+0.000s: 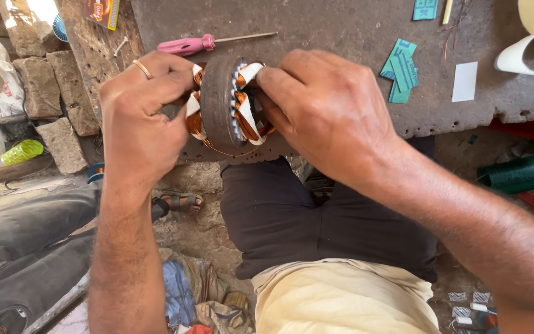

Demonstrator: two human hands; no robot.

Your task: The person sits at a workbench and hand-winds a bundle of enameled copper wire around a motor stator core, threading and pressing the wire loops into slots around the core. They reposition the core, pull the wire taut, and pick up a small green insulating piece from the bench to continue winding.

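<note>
Stator (220, 102) | left hand (140, 117) closed, gripping it | right hand (322, 108) fingers pinching its copper winding (246, 120)

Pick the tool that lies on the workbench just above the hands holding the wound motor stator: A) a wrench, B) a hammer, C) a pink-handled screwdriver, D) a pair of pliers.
C: a pink-handled screwdriver lies flat on the workbench, just beyond the stator that the left hand and right hand hold.

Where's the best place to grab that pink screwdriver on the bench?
Probably by the pink handle, coming from above. The screwdriver lies flat behind the left hand, handle to the left; it is the thick part, and the metal shaft is thin.
</note>
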